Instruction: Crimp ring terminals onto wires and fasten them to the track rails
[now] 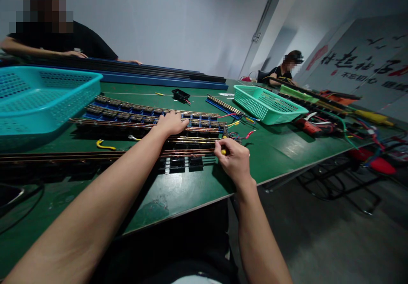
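Long strips of copper rails on black and blue holders [134, 118] lie across the green table [280, 152]. My left hand [172, 123] rests palm down on one strip, fingers curled over the rails. My right hand [234, 158] is closed at the end of the nearest strip [188, 150], pinching a small yellow-tipped piece beside a bundle of red, yellow and blue wires [237, 133].
A blue basket [41, 101] stands at the left, a green basket [266, 103] at the right. A loose yellow wire [105, 146] lies near the strips. A drill and cables [314, 126] crowd the far right. Two other people sit at the table's far side.
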Tool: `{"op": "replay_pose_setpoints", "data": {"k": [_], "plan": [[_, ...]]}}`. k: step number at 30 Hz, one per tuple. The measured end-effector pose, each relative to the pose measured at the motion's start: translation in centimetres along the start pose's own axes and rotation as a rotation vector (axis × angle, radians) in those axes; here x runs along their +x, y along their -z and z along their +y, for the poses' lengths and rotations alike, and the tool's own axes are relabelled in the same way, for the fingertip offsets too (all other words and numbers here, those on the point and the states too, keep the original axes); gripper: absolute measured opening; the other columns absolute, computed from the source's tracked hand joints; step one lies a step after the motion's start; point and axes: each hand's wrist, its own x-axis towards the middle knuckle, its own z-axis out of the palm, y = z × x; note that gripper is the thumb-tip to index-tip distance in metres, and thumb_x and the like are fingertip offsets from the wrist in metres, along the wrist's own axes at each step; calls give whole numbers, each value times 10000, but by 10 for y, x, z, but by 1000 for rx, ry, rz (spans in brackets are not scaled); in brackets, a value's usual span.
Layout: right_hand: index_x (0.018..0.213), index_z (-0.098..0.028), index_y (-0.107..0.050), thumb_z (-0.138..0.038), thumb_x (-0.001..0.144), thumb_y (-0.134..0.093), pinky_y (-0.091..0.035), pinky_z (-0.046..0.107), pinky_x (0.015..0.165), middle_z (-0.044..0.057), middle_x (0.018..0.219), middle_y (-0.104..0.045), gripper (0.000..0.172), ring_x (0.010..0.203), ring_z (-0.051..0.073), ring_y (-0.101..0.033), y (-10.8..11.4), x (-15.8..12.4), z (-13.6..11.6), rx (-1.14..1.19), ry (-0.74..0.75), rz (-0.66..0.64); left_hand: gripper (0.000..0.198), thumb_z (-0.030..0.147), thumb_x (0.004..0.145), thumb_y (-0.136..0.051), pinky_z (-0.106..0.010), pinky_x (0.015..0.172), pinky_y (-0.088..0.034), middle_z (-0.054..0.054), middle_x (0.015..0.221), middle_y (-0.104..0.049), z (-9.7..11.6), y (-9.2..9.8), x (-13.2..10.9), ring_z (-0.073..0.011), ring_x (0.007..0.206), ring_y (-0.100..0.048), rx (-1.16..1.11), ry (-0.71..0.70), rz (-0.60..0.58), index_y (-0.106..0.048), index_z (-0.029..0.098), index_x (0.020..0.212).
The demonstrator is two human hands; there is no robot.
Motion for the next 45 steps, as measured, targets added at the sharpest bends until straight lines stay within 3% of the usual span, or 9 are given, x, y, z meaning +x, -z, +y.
{"op": "replay_pose_setpoints", "data": {"k": [7,25,29,33,36,40,45], "plan": [[711,-192,-565,-237,865,-479,-374,205,582,-3,648,-570,183,568,91,-499,8,3,4,3,59,-220,662,573,879,-216,-479,983,-352,-184,1357,-462,2,2,-2,-330,1231,-444,3,15,-10,-503,141,1290],[723,-198,-557,-206,853,-471,-363,223,584,3,673,-568,155,573,104,-484,7,5,3,-96,109,-324,662,572,876,-214,-490,969,-363,-192,1343,-469,2,2,-1,-339,1217,-453,8,4,-6,-513,138,1278],[719,-191,-598,-244,851,-492,-395,216,612,5,671,-603,177,593,100,-525,5,4,0,45,-6,-160,655,572,876,-214,-485,979,-357,-182,1355,-462,1,1,0,-332,1227,-444,10,17,-10,-509,150,1282],[702,-165,-630,-325,827,-536,-387,214,561,-11,624,-584,224,548,89,-497,3,4,0,208,-323,123,661,565,877,-208,-490,974,-360,-188,1366,-451,1,2,-1,-335,1225,-445,5,9,-14,-502,140,1289],[796,-148,-635,-404,821,-532,-339,209,450,-42,542,-515,277,439,69,-424,3,7,5,442,-573,309,669,559,877,-212,-494,965,-366,-198,1358,-457,2,2,-1,-346,1223,-447,3,6,-9,-499,123,1295],[917,-163,-587,-439,800,-551,-203,185,315,-120,435,-349,302,300,40,-255,3,12,8,781,-772,393,655,547,877,-226,-493,963,-369,-192,1360,-461,2,2,-1,-347,1219,-451,6,11,-7,-502,125,1296],[849,-160,-579,-412,763,-593,-152,163,271,-128,434,-328,267,286,17,-216,6,16,2,899,-842,438,641,549,876,-224,-483,974,-364,-181,1355,-467,2,3,-1,-331,1227,-448,5,19,-21,-511,143,1281]]}}
